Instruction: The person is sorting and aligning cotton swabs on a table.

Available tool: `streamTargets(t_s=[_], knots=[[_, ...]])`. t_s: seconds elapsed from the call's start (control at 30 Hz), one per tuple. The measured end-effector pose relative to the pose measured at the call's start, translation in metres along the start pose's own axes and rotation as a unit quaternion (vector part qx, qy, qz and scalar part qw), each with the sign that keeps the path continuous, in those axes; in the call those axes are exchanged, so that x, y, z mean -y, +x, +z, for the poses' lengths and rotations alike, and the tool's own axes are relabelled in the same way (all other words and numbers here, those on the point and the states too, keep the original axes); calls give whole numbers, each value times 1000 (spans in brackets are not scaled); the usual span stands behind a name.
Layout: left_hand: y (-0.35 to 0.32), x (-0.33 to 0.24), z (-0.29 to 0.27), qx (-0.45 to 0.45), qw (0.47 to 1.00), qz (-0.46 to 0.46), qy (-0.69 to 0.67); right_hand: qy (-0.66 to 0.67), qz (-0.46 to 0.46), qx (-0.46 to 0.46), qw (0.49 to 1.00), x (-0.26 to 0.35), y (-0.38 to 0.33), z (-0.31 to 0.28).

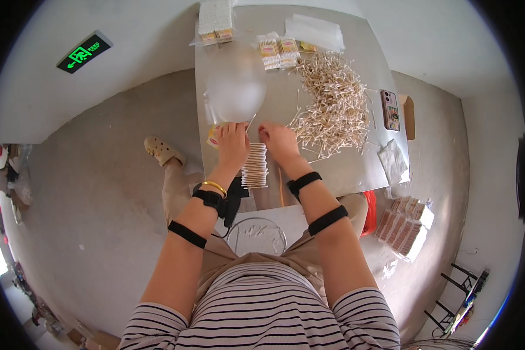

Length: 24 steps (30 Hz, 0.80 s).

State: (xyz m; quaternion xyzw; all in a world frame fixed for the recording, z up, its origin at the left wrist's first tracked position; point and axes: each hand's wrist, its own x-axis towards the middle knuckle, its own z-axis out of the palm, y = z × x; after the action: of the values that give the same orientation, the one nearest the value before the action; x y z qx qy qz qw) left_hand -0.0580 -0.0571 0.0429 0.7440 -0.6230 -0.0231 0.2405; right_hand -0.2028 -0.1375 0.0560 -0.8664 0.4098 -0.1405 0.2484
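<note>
A neat row of cotton swabs [255, 166] lies on the grey table [356, 175], between my two hands. My left hand [232, 143] rests at the row's upper left, fingers curled down onto its far end. My right hand [279, 142] sits at the upper right, fingers pressed on the same end. A big loose heap of cotton swabs [332, 105] spreads just right of my right hand. Clear round plastic packaging [235, 87] lies beyond my left hand.
Packed swab boxes [279, 51] and a white foam block [215, 17] stand at the table's far edge. A phone [389, 109] lies at the right side. A stack of packed boxes [403, 227] sits on the floor to the right. A round clear lid [256, 236] rests on my lap.
</note>
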Motion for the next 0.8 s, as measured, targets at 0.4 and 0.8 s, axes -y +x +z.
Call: streamTargets(t_s=[0.4, 0.8], knots=[[12, 13, -1, 51, 998, 31, -29, 107, 182, -63, 975, -25, -83, -58], [-37, -8, -23, 70, 993, 58, -80, 134, 102, -86, 982, -17, -98, -24]])
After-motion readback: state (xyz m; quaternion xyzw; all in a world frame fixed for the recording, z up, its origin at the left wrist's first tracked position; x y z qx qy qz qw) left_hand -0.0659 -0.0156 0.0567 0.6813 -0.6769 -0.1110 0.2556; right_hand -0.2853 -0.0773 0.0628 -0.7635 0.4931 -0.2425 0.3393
